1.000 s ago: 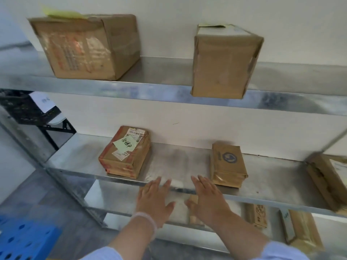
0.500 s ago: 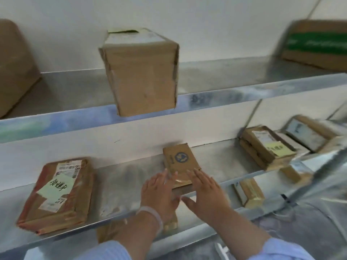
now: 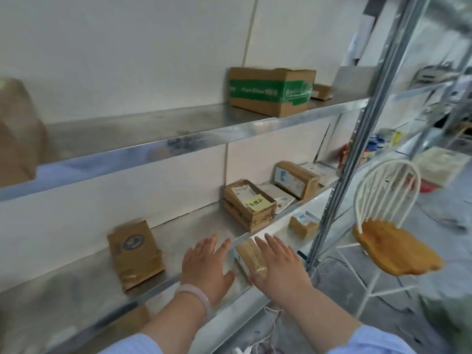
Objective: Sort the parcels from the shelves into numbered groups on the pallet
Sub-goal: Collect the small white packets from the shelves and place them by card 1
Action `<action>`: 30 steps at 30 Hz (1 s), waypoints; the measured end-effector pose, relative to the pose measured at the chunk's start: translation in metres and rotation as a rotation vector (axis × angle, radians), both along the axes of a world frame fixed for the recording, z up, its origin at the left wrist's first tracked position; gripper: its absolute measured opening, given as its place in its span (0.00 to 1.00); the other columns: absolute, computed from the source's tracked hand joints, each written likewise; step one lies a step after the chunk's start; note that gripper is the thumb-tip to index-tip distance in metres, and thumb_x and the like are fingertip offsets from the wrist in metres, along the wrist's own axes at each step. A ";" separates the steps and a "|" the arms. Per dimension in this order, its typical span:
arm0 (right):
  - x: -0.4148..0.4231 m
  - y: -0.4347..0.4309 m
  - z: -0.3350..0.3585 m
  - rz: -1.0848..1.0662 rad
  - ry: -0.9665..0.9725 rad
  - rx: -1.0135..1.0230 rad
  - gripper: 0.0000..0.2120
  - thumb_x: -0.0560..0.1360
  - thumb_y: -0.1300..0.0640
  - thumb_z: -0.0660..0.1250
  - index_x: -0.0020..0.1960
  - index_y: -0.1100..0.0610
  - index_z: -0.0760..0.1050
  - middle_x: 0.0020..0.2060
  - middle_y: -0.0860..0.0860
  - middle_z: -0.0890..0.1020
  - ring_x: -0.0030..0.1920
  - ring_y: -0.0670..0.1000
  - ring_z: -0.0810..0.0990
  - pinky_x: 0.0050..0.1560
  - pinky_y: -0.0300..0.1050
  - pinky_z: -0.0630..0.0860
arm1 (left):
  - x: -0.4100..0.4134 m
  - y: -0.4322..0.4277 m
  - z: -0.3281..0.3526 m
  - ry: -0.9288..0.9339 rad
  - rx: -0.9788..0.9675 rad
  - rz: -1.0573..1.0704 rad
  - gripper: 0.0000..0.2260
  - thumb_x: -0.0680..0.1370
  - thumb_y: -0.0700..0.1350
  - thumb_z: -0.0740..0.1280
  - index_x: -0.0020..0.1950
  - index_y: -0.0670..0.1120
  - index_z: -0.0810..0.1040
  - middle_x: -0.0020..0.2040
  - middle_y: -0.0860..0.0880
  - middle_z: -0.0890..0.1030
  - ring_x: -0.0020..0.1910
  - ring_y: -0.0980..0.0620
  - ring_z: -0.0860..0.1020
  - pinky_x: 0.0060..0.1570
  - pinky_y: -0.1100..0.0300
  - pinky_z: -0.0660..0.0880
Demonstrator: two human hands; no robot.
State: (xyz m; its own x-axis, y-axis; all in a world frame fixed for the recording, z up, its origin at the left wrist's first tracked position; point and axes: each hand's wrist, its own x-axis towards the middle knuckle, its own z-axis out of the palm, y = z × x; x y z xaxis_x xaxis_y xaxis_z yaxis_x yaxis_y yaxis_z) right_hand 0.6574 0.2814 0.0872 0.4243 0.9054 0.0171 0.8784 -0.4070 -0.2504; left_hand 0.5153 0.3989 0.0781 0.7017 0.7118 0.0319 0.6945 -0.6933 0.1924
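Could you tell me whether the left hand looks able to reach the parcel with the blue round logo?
Probably yes: the left hand is open at the shelf edge, just right of the parcel, with only bare shelf between them.

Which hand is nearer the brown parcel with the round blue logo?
Left. The left hand is just right of the parcel, not touching it; the right hand is farther right, beyond the left one.

A plain off-white wall (image 3: 115, 54), divided by a thin vertical seam (image 3: 251, 29), is shown at the rear. A white wire-backed chair with a round wooden seat (image 3: 394, 249) is placed at the right on a grey floor (image 3: 434, 208), across which thin white cables (image 3: 270, 315) are laid.
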 end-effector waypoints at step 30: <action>0.318 0.082 -0.026 0.027 0.115 -0.024 0.31 0.81 0.46 0.56 0.79 0.48 0.47 0.78 0.47 0.51 0.78 0.48 0.47 0.76 0.47 0.46 | 0.340 0.036 -0.043 -0.098 -0.296 0.088 0.28 0.82 0.53 0.56 0.79 0.57 0.46 0.80 0.52 0.46 0.78 0.51 0.46 0.76 0.52 0.51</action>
State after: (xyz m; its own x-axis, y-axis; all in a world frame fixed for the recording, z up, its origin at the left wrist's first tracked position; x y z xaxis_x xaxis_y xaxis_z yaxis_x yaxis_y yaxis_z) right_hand 0.9755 0.3631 0.0613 0.3976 0.9161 -0.0520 0.8552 -0.3906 -0.3406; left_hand 0.8557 0.4349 0.0347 0.6407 0.7582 -0.1212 0.7176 -0.5351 0.4459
